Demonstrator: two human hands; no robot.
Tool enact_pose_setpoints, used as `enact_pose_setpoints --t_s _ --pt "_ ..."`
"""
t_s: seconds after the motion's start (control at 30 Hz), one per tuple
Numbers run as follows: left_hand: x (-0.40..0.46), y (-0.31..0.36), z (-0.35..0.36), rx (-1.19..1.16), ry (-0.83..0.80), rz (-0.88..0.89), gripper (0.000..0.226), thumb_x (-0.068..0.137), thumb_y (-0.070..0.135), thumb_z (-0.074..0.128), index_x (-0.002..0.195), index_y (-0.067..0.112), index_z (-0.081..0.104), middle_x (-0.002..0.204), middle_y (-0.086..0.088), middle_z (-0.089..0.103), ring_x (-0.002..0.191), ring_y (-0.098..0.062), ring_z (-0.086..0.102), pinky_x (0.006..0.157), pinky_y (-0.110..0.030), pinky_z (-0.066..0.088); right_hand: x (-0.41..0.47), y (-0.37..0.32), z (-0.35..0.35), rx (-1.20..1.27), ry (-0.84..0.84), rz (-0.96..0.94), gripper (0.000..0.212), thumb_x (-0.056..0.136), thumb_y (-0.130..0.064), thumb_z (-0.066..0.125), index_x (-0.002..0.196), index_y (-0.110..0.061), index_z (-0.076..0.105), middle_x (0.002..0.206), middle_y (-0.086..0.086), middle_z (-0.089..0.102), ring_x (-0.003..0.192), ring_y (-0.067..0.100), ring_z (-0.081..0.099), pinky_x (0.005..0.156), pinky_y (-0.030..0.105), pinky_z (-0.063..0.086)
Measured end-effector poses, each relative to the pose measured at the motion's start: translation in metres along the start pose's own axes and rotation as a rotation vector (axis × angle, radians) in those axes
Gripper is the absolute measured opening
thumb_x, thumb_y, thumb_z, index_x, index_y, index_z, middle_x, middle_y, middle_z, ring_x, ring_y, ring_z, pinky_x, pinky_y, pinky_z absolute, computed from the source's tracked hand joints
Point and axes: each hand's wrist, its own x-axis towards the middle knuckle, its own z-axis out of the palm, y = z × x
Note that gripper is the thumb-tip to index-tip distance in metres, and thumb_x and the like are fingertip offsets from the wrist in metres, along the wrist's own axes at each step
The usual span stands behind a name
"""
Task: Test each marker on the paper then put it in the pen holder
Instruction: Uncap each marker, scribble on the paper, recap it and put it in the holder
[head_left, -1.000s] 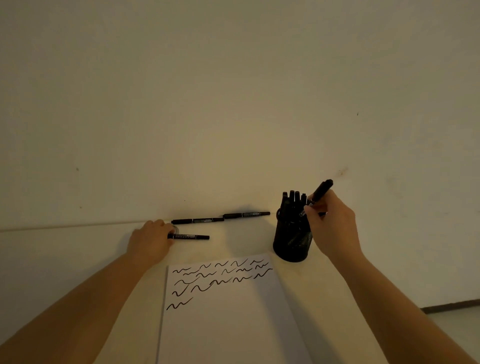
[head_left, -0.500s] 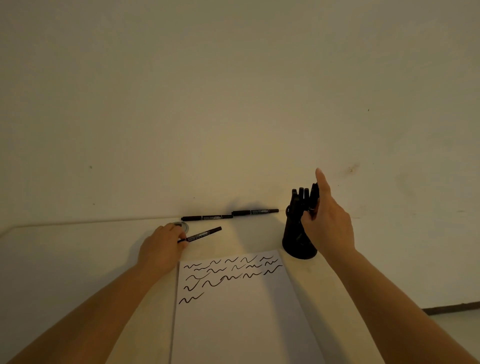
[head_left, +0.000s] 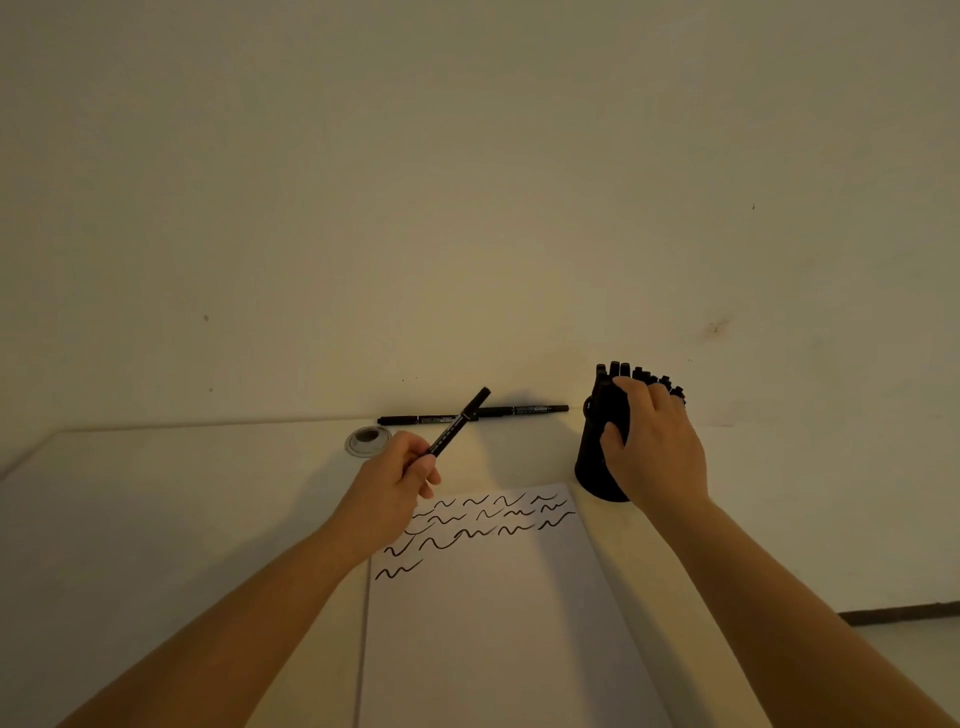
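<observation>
The pale wall fills the whole upper half of the frame, and below it the cream table runs across the lower half. On the table, in the lower middle, lies the white paper, its top edge crowded with rows of black squiggles and one lone squiggle lower at the left. At right of centre the black pen holder stands upright against the wall line, full of markers whose caps poke out of its top. The right hand now lies over the holder, palm on its side and fingers spread across the caps, holding nothing else; a second ago it was pinching a marker above the holder, and half a second ago the fingers were just letting go at the rim. The left hand, at the paper's upper left corner, has come up off the table and is closed around the lower end of a black marker, which tilts up and to the right; a second ago that marker lay flat under the fingertips. Behind it two more markers rest end to end along the table's far edge, where they were before. A small round grommet sits just left of the raised marker.
</observation>
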Motion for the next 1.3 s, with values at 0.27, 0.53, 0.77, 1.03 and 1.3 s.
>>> enact_pose_setpoints --t_s 0.27,0.53,0.77,1.03,1.3 --pt "-0.024 0.022 0.015 -0.114 -0.066 0.065 0.02 0.097 0.012 0.036 0.086 0.024 0.047 0.074 0.007 0.06 0.061 -0.002 0.053 0.061 -0.019 0.044 -0.03 -0.037 -0.012 0.4 0.101 -0.177 0.013 0.086 -0.012 0.056 0.095 -0.014 0.066 0.088 -0.008 0.061 0.086 0.017 0.052 0.074 0.027 0.043" --pt "-0.071 0.03 0.023 -0.125 -0.157 0.073 0.016 0.096 0.021 0.039 0.094 0.03 0.053 0.068 0.017 0.06 0.056 0.002 0.048 0.058 -0.011 0.039 -0.077 -0.084 -0.006 0.945 -0.437 0.085 0.02 0.092 -0.03 0.048 0.08 -0.031 0.064 0.063 -0.012 0.059 0.062 -0.005 0.055 0.057 0.008 0.041" --pt "-0.107 0.019 0.008 0.332 0.119 0.199 0.022 0.091 0.034 0.049 0.108 0.026 0.059 0.083 0.019 0.055 0.066 0.003 0.05 0.061 -0.005 0.036 -0.102 -0.096 0.0 1.089 -0.424 0.314 0.025 0.094 -0.029 0.046 0.082 -0.017 0.065 0.052 -0.007 0.061 0.051 0.002 0.055 0.05 0.012 0.043" --pt "-0.132 0.014 -0.002 0.215 -0.075 0.086 0.035 0.093 0.046 0.027 0.066 0.034 0.047 0.049 0.008 0.041 0.046 -0.008 0.035 0.05 -0.026 0.028 -0.106 -0.103 0.006 1.038 -0.391 0.43 0.035 0.094 -0.028 0.047 0.062 -0.016 0.05 0.048 -0.002 0.049 0.041 0.007 0.043 0.047 0.021 0.037" --pt "-0.128 -0.005 -0.028 0.182 -0.133 0.058 0.027 0.096 0.02 0.04 0.073 0.029 0.051 0.071 0.021 0.065 0.062 -0.002 0.059 0.064 -0.019 0.044 -0.086 -0.08 0.011 0.98 -0.32 0.343 0.011 0.09 -0.018 0.055 0.081 -0.017 0.06 0.066 -0.002 0.066 0.051 -0.003 0.06 0.045 0.01 0.042"
